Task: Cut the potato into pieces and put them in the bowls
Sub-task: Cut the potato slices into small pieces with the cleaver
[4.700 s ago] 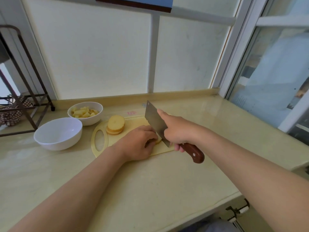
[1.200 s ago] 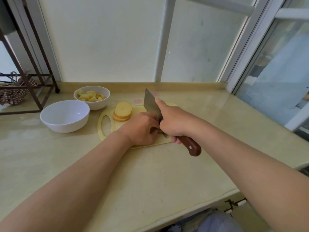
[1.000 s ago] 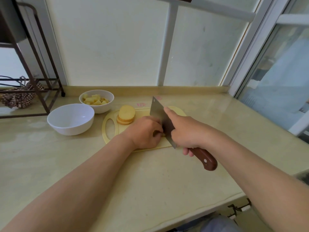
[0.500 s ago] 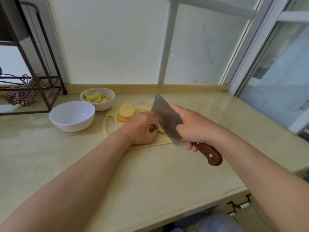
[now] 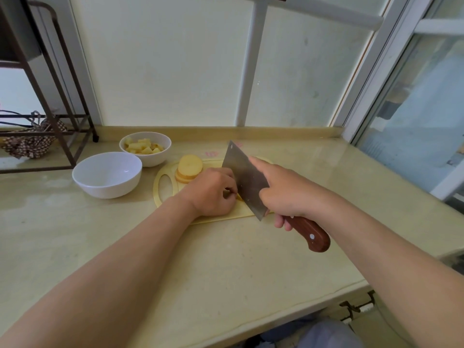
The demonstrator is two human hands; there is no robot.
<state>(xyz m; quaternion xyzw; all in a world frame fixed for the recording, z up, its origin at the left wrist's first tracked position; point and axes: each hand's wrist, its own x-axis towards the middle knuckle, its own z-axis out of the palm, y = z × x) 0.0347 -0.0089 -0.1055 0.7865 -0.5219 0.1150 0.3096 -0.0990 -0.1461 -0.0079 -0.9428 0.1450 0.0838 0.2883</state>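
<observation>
Gripping one wood-handled cleaver point(image 5: 244, 179), the right hand point(image 5: 286, 194) curls its fingers point(image 5: 280, 223) round the handle, with the forefinger laid along the blade's spine. Just beside the blade, the left hand point(image 5: 213, 193) curls its fingers down onto a mostly hidden potato piece point(image 5: 240, 197) on the single yellow cutting board point(image 5: 163, 189). Farther along the board sits one stack of round potato slices point(image 5: 189, 167), too close-packed to count. Beyond, two white bowls stand on the bench point(image 5: 226, 259): one empty bowl point(image 5: 106, 174) and one bowl of potato chunks point(image 5: 145, 149).
</observation>
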